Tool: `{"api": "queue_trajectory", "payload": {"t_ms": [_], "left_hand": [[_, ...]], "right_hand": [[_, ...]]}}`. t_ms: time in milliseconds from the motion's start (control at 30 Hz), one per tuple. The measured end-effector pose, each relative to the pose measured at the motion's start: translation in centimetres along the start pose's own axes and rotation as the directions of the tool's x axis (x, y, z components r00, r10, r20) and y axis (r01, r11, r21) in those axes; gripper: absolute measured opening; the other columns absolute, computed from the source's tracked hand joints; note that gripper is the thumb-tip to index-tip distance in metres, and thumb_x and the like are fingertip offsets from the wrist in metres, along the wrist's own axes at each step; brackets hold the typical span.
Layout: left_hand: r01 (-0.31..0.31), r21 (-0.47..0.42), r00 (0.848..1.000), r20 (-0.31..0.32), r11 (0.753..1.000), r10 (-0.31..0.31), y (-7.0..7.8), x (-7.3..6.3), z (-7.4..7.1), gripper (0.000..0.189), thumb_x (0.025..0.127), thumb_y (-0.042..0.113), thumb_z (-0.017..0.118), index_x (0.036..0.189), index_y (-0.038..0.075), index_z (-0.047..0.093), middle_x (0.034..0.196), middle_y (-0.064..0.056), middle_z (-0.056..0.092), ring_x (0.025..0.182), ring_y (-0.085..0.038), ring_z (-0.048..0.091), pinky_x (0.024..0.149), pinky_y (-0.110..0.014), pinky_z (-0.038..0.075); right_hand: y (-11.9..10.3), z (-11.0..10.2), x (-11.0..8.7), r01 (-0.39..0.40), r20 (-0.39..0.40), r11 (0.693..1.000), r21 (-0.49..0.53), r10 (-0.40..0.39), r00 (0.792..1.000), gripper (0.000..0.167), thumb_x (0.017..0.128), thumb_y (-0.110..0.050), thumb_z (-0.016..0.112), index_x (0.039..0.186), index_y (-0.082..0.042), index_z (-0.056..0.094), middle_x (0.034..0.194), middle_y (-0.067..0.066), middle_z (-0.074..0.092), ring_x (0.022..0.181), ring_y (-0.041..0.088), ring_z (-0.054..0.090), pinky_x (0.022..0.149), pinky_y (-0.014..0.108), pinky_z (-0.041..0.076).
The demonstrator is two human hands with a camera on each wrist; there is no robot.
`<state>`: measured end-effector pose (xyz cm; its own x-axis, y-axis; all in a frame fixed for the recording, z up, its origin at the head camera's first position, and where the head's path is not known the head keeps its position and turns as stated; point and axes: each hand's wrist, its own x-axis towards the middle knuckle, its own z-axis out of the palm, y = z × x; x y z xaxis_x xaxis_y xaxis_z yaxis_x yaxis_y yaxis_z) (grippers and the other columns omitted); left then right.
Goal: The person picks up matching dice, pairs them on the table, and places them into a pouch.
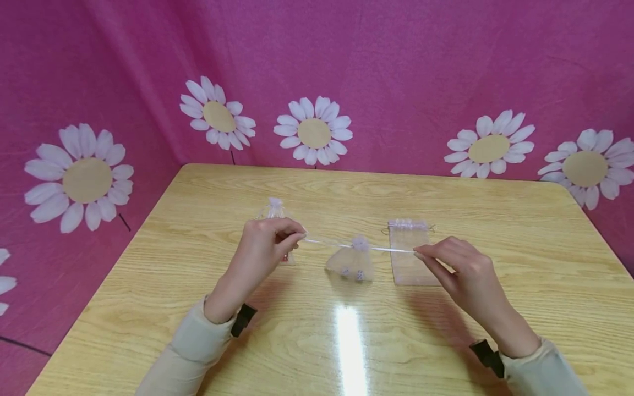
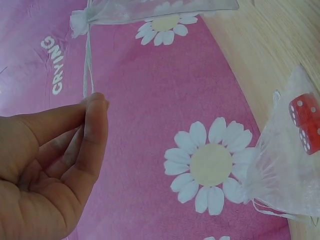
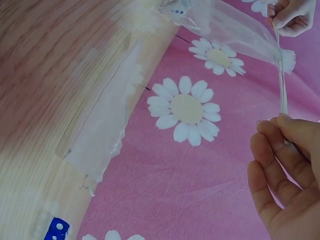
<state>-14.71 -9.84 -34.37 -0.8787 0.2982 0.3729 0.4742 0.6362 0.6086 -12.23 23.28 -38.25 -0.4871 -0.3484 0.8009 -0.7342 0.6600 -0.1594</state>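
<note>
Ribbon (image 1: 393, 250) stretches taut — left hand (image 1: 262, 242) pinching one end, right hand (image 1: 465, 269) the other; a small bag (image 1: 346, 263), neck gathered, is between them over the table (image 1: 247, 352); another bag (image 2: 282, 160) with red dice (image 2: 306, 120) is near the left, a flat bag (image 1: 403, 267) near the right.

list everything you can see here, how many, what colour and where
middle pouch: one, pale sheer, between the hands
drawstring: count unclear, white, stretched between the hands
pale dice: count unclear, blue-dotted, in middle pouch
left pouch: one, pale sheer, partly behind left hand
red dice: two visible, red, in left pouch
right pouch: one, pale sheer, flat on table
blue die: one visible, blue, beyond right pouch
table: one, light wood, below
cloth: pink, white daisies and lettering, around table
left hand: one, bare, pinching drawstring
right hand: one, bare, pinching drawstring
sleeves: two, pale, on forearms
wrist pieces: two, black, at wrists
</note>
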Motion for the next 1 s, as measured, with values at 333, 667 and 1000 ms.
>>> {"api": "queue_trajectory", "payload": {"t_ms": [333,667,1000], "left_hand": [[0.041,0.039,0.999,0.004,0.998,-0.041,0.2,0.0,-0.4,0.005,0.088,0.007,0.071,0.090,0.006,0.075,0.083,-0.006,0.076,0.062,-0.007,0.064,0.062,-0.025,0.058],[0.108,0.057,0.994,0.017,0.993,-0.109,0.5,-0.2,-1.4,0.004,0.087,0.009,0.073,0.090,0.008,0.075,0.084,-0.005,0.076,0.068,-0.010,0.062,0.067,-0.028,0.059],[0.146,0.100,0.988,0.044,0.984,-0.151,0.3,-0.1,-1.7,0.003,0.087,0.008,0.072,0.088,0.007,0.075,0.082,-0.005,0.075,0.065,-0.007,0.059,0.062,-0.023,0.053]], "right_hand": [[0.2,-0.1,0.0,-0.011,0.006,1.000,0.007,0.011,1.000,0.044,0.101,-0.040,0.050,0.087,-0.009,0.077,0.071,0.000,0.071,0.064,0.012,0.061,0.064,0.019,0.050],[-0.1,0.2,0.3,-0.003,0.007,1.000,0.013,0.003,1.000,0.044,0.101,-0.040,0.049,0.086,-0.009,0.077,0.072,0.000,0.072,0.064,0.011,0.061,0.066,0.020,0.051],[-0.3,0.5,0.6,-0.045,0.082,0.998,0.036,0.042,0.996,0.045,0.101,-0.041,0.047,0.088,-0.008,0.076,0.074,0.001,0.072,0.066,0.013,0.063,0.063,0.021,0.051]]}}
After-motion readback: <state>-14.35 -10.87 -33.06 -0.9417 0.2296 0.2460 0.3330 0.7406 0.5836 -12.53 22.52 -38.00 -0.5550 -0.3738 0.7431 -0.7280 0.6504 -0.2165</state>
